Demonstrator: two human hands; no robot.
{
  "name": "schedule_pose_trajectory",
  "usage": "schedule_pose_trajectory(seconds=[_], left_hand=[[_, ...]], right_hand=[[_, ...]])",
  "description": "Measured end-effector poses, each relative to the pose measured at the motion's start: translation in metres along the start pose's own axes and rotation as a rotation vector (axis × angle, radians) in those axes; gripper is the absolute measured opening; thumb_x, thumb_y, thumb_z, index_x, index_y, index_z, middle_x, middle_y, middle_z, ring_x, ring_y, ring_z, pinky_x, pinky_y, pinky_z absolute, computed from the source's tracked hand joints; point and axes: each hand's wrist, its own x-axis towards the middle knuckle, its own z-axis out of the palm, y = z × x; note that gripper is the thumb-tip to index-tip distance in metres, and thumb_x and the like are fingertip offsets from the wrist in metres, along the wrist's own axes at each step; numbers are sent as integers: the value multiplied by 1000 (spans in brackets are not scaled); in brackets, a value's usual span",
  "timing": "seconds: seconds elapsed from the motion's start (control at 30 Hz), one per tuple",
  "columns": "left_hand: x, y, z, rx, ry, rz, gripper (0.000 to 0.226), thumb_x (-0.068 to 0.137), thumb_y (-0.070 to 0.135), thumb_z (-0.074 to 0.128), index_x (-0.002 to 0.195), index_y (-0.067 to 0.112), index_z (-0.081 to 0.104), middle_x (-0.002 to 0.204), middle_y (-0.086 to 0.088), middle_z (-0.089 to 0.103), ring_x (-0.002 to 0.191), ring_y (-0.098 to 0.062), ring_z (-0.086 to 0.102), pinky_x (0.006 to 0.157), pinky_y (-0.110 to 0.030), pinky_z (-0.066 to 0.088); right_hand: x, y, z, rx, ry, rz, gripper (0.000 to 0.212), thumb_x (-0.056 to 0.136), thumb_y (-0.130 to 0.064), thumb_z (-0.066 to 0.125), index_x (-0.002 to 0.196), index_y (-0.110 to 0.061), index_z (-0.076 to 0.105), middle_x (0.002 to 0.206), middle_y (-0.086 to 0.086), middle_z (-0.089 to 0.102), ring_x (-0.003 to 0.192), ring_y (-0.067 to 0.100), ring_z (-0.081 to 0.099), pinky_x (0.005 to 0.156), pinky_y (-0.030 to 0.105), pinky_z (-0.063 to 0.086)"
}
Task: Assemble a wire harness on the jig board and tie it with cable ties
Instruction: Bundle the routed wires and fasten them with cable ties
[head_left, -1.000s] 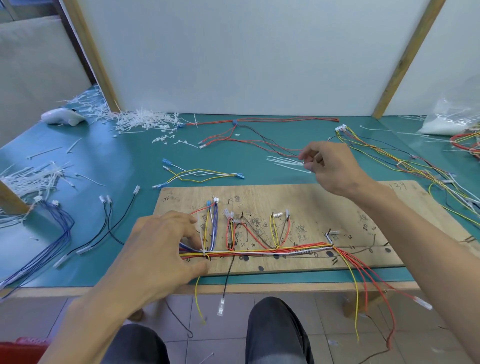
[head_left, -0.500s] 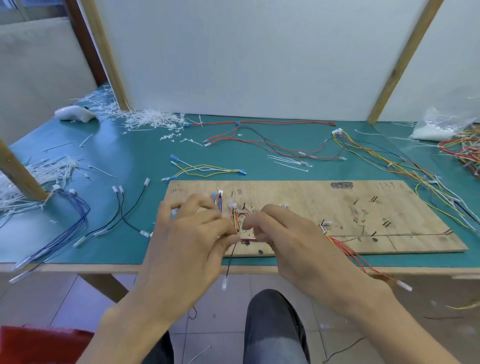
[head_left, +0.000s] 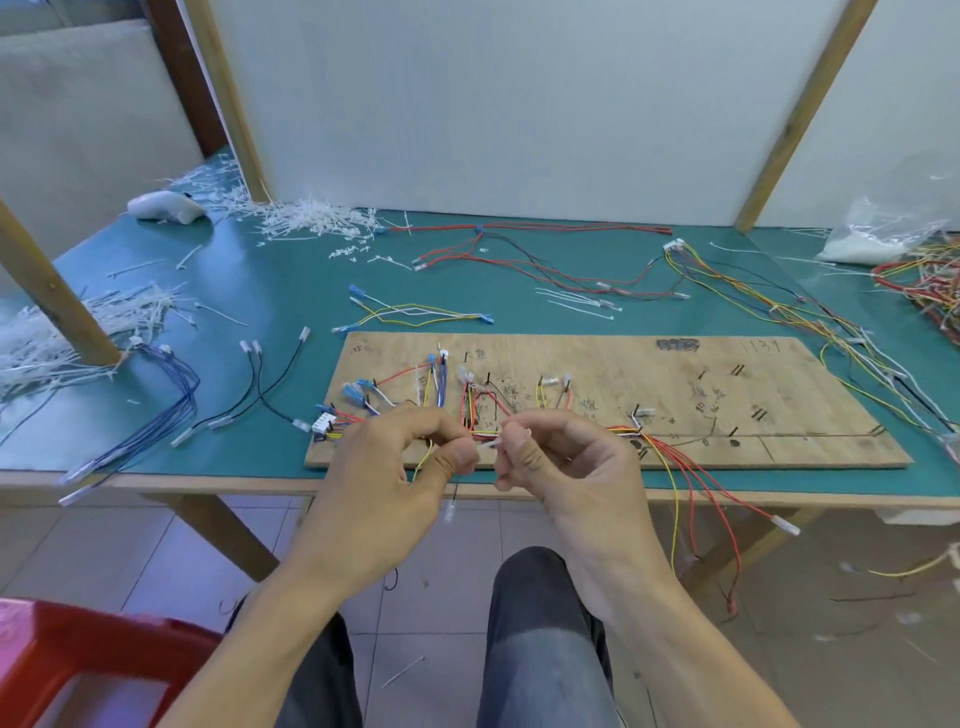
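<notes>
Two hands bunched at the near edge of the jig board: your left hand pinches the wire harness trunk steady, your right hand pinches a white cable tie, kept close for looping round, I'd guess.

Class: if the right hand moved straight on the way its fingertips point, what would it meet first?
Probably the left hand, whose thumb faces it across a small gap; depth is unclear.
</notes>
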Motion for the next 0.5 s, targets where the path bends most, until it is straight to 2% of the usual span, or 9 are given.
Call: schedule_pose_trajectory(seconds=[0.03, 0.1, 0.2, 0.27, 0.43, 0.5], left_hand=[[0, 0, 1, -12, 2, -6, 14, 94, 31, 74, 82, 39, 72, 92, 23, 72, 101, 1, 64, 84, -11, 42], [1, -1, 0, -12, -12, -10, 8, 93, 38, 73, 86, 39, 75, 95, 20, 73, 103, -1, 64, 89, -15, 44], [5, -11, -7, 161, 30, 18, 4, 94, 38, 74, 94, 36, 77, 101, 21, 71, 107, -2, 61, 99, -38, 44], [8, -17, -13, 309, 42, 34, 6, 92, 32, 77, 96, 36, 75, 103, 22, 69, 113, -6, 58, 100, -46, 36], [13, -25, -6, 570, -16, 144, 5, 92, 34, 74, 96, 35, 72, 101, 23, 66, 115, -7, 50, 90, -34, 21], [15, -25, -1, 618, -11, 173, 1, 92, 33, 73, 93, 33, 73, 98, 23, 66, 114, -8, 49, 91, -37, 25]], right_hand=[[0, 2, 0, 47, 21, 30, 18, 87, -22, 82, 96, -7, 80, 80, 15, 71, 72, 23, 64, 72, 30, 58], [1, 5, -1, 45, 55, 35, 16, 87, -23, 81, 96, -9, 81, 80, 13, 71, 72, 21, 64, 69, 28, 58], [11, 5, -13, -136, 135, -94, 10, 92, -21, 77, 96, -13, 82, 76, 8, 73, 67, 18, 63, 65, 24, 55], [22, 3, -23, -251, 208, -171, 10, 94, -20, 77, 101, -18, 83, 77, 4, 74, 64, 15, 63, 64, 22, 54], [45, 4, -29, -539, 251, -318, 17, 98, -26, 75, 113, -24, 81, 94, -7, 77, 83, 19, 71, 76, 44, 60], [55, 6, -25, -610, 268, -369, 18, 99, -27, 75, 115, -23, 81, 96, -9, 77, 85, 16, 72, 76, 41, 59]])
